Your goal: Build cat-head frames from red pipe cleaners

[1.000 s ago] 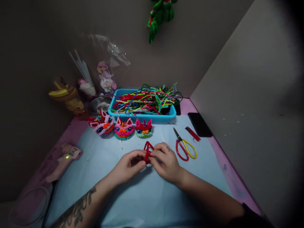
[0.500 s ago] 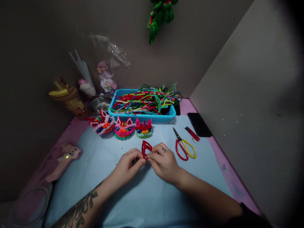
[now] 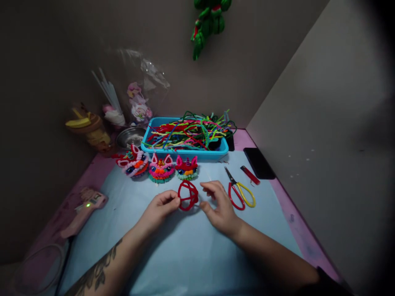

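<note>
My left hand (image 3: 160, 207) pinches the left side of a red pipe-cleaner frame (image 3: 187, 195), a round cage of crossed hoops held just above the light blue mat (image 3: 185, 255). My right hand (image 3: 217, 203) is right of the frame, fingers spread and curved, thumb near the frame's lower right edge; I cannot tell if it touches. Behind the frame stand three finished pipe-cleaner animal faces (image 3: 160, 166) in a row.
A blue tray (image 3: 185, 154) of several coloured pipe cleaners sits at the back. Red-and-yellow scissors (image 3: 239, 191), a small red tool (image 3: 249, 174) and a black phone (image 3: 259, 162) lie right. A pink glue gun (image 3: 83, 209) lies left. Cups and a metal bowl (image 3: 129, 135) stand back left.
The red piece has turned from a narrow edge-on shape to a round cage facing me. My right hand let go and opened beside it; my left hand kept its pinch.
</note>
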Tool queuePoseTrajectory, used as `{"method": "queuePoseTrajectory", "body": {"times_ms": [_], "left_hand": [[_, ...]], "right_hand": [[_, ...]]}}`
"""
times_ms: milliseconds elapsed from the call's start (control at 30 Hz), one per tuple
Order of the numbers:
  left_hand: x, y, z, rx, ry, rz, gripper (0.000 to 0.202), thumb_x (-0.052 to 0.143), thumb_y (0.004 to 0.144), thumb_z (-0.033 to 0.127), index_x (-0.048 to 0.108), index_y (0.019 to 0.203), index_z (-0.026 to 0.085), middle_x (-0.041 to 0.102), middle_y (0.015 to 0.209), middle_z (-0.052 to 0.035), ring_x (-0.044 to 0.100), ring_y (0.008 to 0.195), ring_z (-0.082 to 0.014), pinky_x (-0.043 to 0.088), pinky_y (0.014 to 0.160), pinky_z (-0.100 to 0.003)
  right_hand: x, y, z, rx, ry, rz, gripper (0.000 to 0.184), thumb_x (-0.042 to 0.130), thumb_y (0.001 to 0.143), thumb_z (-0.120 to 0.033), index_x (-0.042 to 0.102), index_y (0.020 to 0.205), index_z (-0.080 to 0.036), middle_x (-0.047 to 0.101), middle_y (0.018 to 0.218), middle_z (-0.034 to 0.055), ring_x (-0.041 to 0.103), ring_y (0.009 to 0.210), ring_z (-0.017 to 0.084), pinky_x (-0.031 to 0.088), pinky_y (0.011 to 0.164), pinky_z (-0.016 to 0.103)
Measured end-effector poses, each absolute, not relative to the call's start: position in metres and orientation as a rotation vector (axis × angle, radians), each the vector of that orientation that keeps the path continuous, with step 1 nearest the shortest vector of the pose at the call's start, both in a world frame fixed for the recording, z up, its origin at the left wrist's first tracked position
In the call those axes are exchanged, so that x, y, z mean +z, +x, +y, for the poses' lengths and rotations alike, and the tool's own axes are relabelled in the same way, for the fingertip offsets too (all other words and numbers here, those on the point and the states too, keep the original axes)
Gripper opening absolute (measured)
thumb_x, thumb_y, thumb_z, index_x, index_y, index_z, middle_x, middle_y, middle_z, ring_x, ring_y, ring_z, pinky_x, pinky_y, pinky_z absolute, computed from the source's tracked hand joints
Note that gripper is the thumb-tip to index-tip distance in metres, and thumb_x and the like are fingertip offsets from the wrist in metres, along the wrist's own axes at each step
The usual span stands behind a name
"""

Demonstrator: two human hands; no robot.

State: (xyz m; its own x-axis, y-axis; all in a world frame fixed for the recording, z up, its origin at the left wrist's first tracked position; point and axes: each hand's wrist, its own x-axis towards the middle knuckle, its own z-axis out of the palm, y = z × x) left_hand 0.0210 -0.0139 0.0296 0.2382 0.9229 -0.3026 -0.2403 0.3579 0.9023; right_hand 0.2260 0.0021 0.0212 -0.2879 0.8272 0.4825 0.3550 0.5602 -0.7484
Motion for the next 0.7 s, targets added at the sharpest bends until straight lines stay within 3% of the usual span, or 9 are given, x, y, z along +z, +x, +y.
{"method": "queuePoseTrajectory", "body": {"times_ms": [167, 333, 467, 533, 600, 700], "left_hand": [[0.031, 0.02, -0.011, 0.872, 0.585, 0.845, 0.032, 0.078, 0.064, 0.035, 0.059, 0.073, 0.012, 0.049, 0.065, 0.0012, 0.035, 0.053, -0.0054, 0.023, 0.048, -0.019], [0.028, 0.019, -0.006, 0.829, 0.664, 0.95, 0.029, 0.071, 0.071, 0.038, 0.056, 0.072, 0.013, 0.047, 0.06, 0.0027, 0.035, 0.049, -0.0051, 0.022, 0.045, -0.018], [0.024, 0.01, 0.001, 0.812, 1.096, 1.362, 0.028, 0.061, 0.076, 0.043, 0.063, 0.081, 0.015, 0.053, 0.058, 0.0005, 0.041, 0.048, -0.0097, 0.028, 0.046, -0.022], [0.022, 0.003, 0.004, 0.886, 1.433, 1.609, 0.027, 0.059, 0.077, 0.039, 0.066, 0.088, 0.016, 0.065, 0.078, -0.0059, 0.052, 0.06, -0.0144, 0.04, 0.055, -0.026], [0.021, -0.002, 0.006, 0.921, 1.687, 1.709, 0.027, 0.052, 0.081, 0.037, 0.067, 0.091, 0.017, 0.067, 0.09, -0.0085, 0.058, 0.068, -0.0177, 0.045, 0.065, -0.03], [0.019, -0.005, 0.006, 0.872, 1.904, 1.613, 0.026, 0.049, 0.084, 0.033, 0.067, 0.094, 0.017, 0.067, 0.095, -0.0091, 0.061, 0.082, -0.0205, 0.048, 0.074, -0.033]], "right_hand": [[0.013, 0.222, 0.011, 1.307, -1.052, -1.413, 0.034, 0.048, 0.089, -0.045, 0.049, 0.116, -0.024, 0.058, 0.109, 0.008, 0.058, 0.094, 0.018, 0.049, 0.079, 0.032], [0.014, 0.219, 0.016, 1.709, -1.009, -1.051, 0.038, 0.052, 0.084, -0.056, 0.055, 0.104, -0.023, 0.062, 0.089, 0.003, 0.06, 0.073, 0.015, 0.05, 0.064, 0.028], [0.012, 0.224, 0.019, 1.59, -1.178, -1.25, 0.031, 0.054, 0.083, -0.047, 0.057, 0.101, -0.022, 0.062, 0.087, 0.0026, 0.061, 0.076, 0.016, 0.05, 0.07, 0.03], [0.012, 0.228, 0.021, 1.363, -1.266, -1.443, 0.024, 0.057, 0.082, -0.037, 0.058, 0.101, -0.022, 0.061, 0.098, 0.0046, 0.061, 0.086, 0.017, 0.05, 0.076, 0.031], [0.013, 0.232, 0.023, 1.117, -1.308, -1.596, 0.02, 0.055, 0.081, -0.027, 0.059, 0.1, -0.022, 0.058, 0.106, 0.0059, 0.059, 0.093, 0.018, 0.049, 0.077, 0.031], [0.015, 0.237, 0.025, 0.931, -1.336, -1.774, 0.017, 0.05, 0.081, -0.018, 0.06, 0.095, -0.022, 0.06, 0.097, 0.0047, 0.058, 0.088, 0.017, 0.048, 0.075, 0.03]]}}
